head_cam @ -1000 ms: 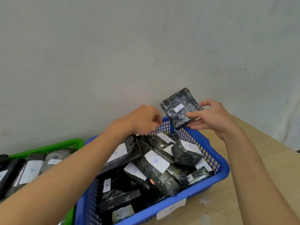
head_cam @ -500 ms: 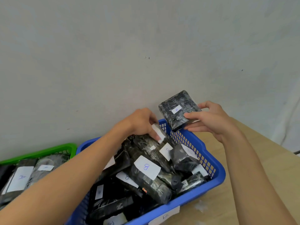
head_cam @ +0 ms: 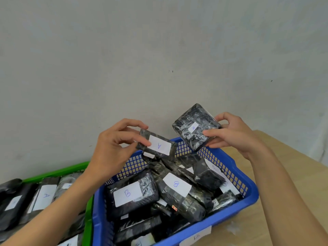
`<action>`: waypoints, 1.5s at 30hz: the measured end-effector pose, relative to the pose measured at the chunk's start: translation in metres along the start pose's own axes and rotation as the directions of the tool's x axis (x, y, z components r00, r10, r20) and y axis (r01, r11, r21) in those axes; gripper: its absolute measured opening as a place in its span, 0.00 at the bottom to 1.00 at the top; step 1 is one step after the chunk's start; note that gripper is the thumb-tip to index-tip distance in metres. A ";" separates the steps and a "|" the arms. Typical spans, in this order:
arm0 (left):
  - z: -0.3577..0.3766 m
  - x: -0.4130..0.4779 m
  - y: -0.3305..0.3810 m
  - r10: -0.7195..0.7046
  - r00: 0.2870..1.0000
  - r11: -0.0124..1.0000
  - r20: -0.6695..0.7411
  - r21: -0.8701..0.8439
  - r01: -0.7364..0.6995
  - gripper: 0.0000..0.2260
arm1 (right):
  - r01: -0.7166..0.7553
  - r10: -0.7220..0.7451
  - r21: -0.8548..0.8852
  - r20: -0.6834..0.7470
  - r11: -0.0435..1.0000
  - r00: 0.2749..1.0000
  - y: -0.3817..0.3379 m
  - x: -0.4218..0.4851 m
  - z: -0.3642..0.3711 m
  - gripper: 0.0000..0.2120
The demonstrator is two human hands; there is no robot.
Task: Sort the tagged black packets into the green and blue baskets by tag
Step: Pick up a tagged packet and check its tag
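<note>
My left hand (head_cam: 115, 148) pinches one end of a slim black packet (head_cam: 158, 147) whose white tag reads A, held above the back rim of the blue basket (head_cam: 236, 174). My right hand (head_cam: 234, 134) grips a squarish black packet (head_cam: 195, 126) with a small white tag, held over the basket's far right corner. The blue basket is heaped with black packets, among them two (head_cam: 131, 194) (head_cam: 179, 189) whose tags read B. At the lower left the green basket (head_cam: 58, 171) holds black packets, one (head_cam: 44, 196) tagged A.
Both baskets stand side by side on a light wooden table (head_cam: 292, 174) against a grey wall (head_cam: 142, 59). A white label (head_cam: 195, 237) is stuck on the blue basket's front. Bare tabletop lies to the right of the blue basket.
My left hand has lifted the A-tagged packet out of the blue basket's pile. My right hand has kept its packet in roughly the same place.
</note>
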State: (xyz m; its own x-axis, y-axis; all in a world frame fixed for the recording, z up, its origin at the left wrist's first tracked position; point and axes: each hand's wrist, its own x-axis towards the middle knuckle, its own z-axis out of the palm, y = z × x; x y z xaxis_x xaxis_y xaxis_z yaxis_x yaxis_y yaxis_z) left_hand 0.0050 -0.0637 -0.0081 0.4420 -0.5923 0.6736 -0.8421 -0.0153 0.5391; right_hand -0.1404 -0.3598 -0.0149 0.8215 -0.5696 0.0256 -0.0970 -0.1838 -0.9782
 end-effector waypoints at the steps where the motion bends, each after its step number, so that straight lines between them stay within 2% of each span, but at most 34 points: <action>1: 0.000 -0.001 0.000 -0.015 1.000 1.000 0.002 -0.010 0.015 0.21 | 0.002 -0.002 -0.030 0.006 1.000 1.000 -0.001 -0.001 0.001 0.23; 6: 0.003 -0.007 -0.002 -0.140 0.988 0.990 -0.063 -0.023 0.139 0.20 | 0.036 -0.016 -0.267 0.075 0.963 0.997 0.002 -0.002 0.016 0.23; 10: 0.008 -0.009 0.002 -0.229 0.968 0.972 -0.104 -0.081 0.222 0.23 | 0.088 -0.064 -0.490 0.066 0.867 0.996 0.006 0.000 0.025 0.19; 12: 0.010 -0.010 0.003 -0.268 0.960 0.963 -0.087 -0.070 0.262 0.23 | 0.124 -0.103 -0.622 0.069 0.774 0.992 0.005 0.002 0.024 0.17; 15: 0.011 -0.010 0.005 -0.337 0.940 0.938 -0.041 -0.101 0.332 0.23 | 0.111 -0.120 -0.846 0.056 0.522 0.991 0.007 0.005 0.027 0.23; 17: 0.011 -0.009 0.007 -0.391 0.921 0.909 -0.005 -0.160 0.385 0.22 | 0.097 -0.089 -0.876 0.062 0.473 0.994 0.007 0.004 0.031 0.26; 19: 0.009 -0.010 0.009 -0.417 0.909 0.888 0.008 -0.211 0.409 0.19 | 0.111 -0.093 -0.887 0.077 0.449 0.993 0.005 0.001 0.034 0.26; 21: 0.005 -0.011 0.010 -0.410 0.912 0.891 -0.025 -0.224 0.394 0.13 | 0.145 -0.160 -0.887 0.081 0.438 0.984 -0.002 -0.004 0.039 0.26; 23: -0.002 -0.011 0.009 -0.409 0.910 0.894 -0.072 -0.230 0.384 0.08 | 0.251 -0.298 -0.818 0.103 0.518 0.949 -0.014 -0.012 0.050 0.20; 25: -0.014 -0.013 0.009 -0.423 0.902 0.879 -0.088 -0.283 0.384 0.08 | 0.402 -0.420 -0.604 0.119 0.688 0.900 -0.028 -0.024 0.070 0.15; 27: -0.031 -0.018 0.011 -0.417 0.906 0.869 -0.065 -0.322 0.377 0.10 | 0.494 -0.466 -0.360 0.169 0.791 0.869 -0.039 -0.042 0.098 0.12; 30: -0.062 -0.032 0.016 -0.399 0.916 0.877 -0.037 -0.307 0.369 0.10 | 0.544 -0.509 -0.174 0.210 0.821 0.835 -0.038 -0.065 0.140 0.10; 35: -0.123 -0.070 0.024 -0.447 0.894 0.856 0.008 -0.288 0.430 0.16 | 0.440 -0.438 0.067 0.305 0.895 0.845 -0.038 -0.085 0.187 0.11; 38: -0.161 -0.102 0.022 -0.451 0.886 0.876 0.108 -0.136 0.462 0.13 | 0.388 -0.375 0.060 0.428 0.920 0.822 -0.042 -0.094 0.215 0.10; 40: -0.182 -0.126 0.018 -0.485 0.849 0.868 0.211 0.002 0.496 0.08 | 0.406 -0.324 -0.036 0.542 0.913 0.776 -0.044 -0.101 0.236 0.09; 43: -0.198 -0.159 0.012 -0.553 0.768 0.832 0.325 0.166 0.529 0.04 | 0.559 -0.297 -0.217 0.666 0.800 0.684 -0.045 -0.109 0.261 0.05; 45: -0.199 -0.174 0.010 -0.578 0.729 0.816 0.366 0.228 0.532 0.03 | 0.631 -0.264 -0.276 0.735 0.725 0.625 -0.048 -0.115 0.271 0.04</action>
State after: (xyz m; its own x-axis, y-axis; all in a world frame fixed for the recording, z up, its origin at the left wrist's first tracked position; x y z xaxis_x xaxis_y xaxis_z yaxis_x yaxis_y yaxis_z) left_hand -0.0190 0.1995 -0.0188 0.6957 -0.7183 -0.0054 -0.5225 -0.5112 0.6824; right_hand -0.0786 -0.0685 -0.0271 0.9518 0.2811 0.1229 0.2930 -0.7143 -0.6356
